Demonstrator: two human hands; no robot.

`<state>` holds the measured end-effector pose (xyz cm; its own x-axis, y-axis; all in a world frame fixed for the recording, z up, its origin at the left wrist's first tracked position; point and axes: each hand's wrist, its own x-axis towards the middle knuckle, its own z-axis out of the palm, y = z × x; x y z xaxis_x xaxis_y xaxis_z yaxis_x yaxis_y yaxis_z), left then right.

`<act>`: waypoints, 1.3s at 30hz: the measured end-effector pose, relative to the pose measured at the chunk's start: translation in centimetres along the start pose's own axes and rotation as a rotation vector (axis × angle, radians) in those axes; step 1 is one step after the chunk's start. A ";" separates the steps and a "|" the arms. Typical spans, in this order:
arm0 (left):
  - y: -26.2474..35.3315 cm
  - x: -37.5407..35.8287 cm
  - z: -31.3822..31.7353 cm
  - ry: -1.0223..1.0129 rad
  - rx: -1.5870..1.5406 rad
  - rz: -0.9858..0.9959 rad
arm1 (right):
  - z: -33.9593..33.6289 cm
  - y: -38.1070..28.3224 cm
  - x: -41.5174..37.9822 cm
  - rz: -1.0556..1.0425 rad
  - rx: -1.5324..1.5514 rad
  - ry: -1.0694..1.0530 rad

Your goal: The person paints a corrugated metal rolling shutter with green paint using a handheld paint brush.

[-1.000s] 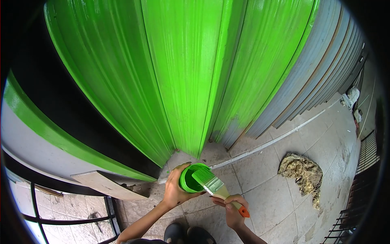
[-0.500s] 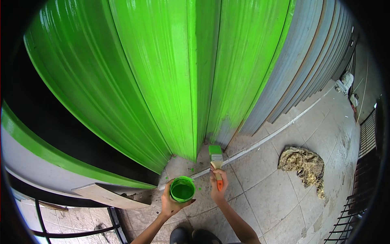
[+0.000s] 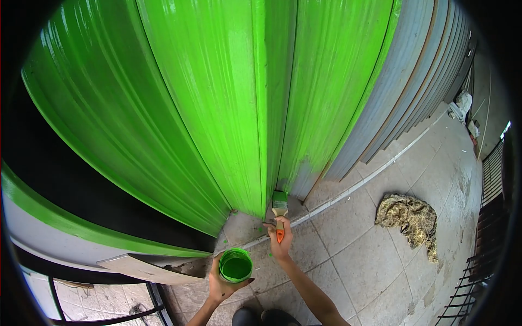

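Observation:
Green paint fills part of a small tub (image 3: 236, 265), and my left hand (image 3: 220, 284) is wrapped round it from below and the left. My right hand (image 3: 281, 239) grips a paintbrush (image 3: 280, 211) by its orange-tipped handle. The brush's green-coated bristles point up at the bottom edge of the folded metal panels (image 3: 228, 108); whether they touch is unclear. Most of the near panels are glossy green, with a bare grey patch (image 3: 303, 182) low down, just above and right of the brush.
Unpainted grey panels (image 3: 399, 81) stand at the right. A crumpled patterned cloth (image 3: 406, 220) lies on the tiled floor (image 3: 353, 255). A loose board (image 3: 155, 270) is at the lower left, a dark metal grille (image 3: 468, 290) at the lower right. Dark shoes (image 3: 263, 316) show below.
The brush in my right hand has moved left and slightly up, closer to the panels' bottom edge. My left hand and the tub have shifted slightly down and left.

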<state>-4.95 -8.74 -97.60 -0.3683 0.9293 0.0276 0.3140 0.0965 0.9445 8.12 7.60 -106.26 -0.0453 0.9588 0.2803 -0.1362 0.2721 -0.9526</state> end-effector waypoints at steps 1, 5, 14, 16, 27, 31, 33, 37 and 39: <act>0.1 -0.1 -0.1 0.001 0.001 -0.002 | 0.0 0.1 0.1 0.006 0.002 -0.002; 0.1 -0.1 -0.1 -0.005 0.014 0.008 | 0.1 -0.9 1.6 -0.121 0.099 -0.016; -0.2 -0.2 -0.2 -0.004 0.005 0.016 | -6.1 -1.0 -2.1 -0.138 -0.098 0.041; -0.3 -0.3 -0.1 -0.007 -0.001 0.001 | -6.8 -1.7 -2.0 -0.096 -0.133 0.038; -0.1 -0.2 -0.4 0.010 0.069 0.038 | -7.9 -6.1 1.5 -0.428 -0.708 -0.252; 0.9 -0.2 -0.6 -0.011 0.038 -0.005 | -7.0 -5.3 1.6 -0.416 -0.606 -0.136; 1.1 -0.1 -0.5 -0.016 0.019 -0.021 | -7.1 -4.8 1.6 -0.436 -0.630 -0.140; 0.9 -0.2 -0.4 -0.021 0.050 0.018 | -7.5 -2.6 0.6 -0.452 -0.764 -0.258; 0.6 0.0 -0.1 -0.018 0.049 0.038 | -7.4 -2.6 0.7 -0.471 -0.828 -0.305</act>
<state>-4.87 -8.73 -96.99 -0.3393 0.9389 0.0568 0.3700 0.0777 0.9258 15.81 8.19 -104.43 -0.4320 0.7083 0.5583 0.5213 0.7013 -0.4862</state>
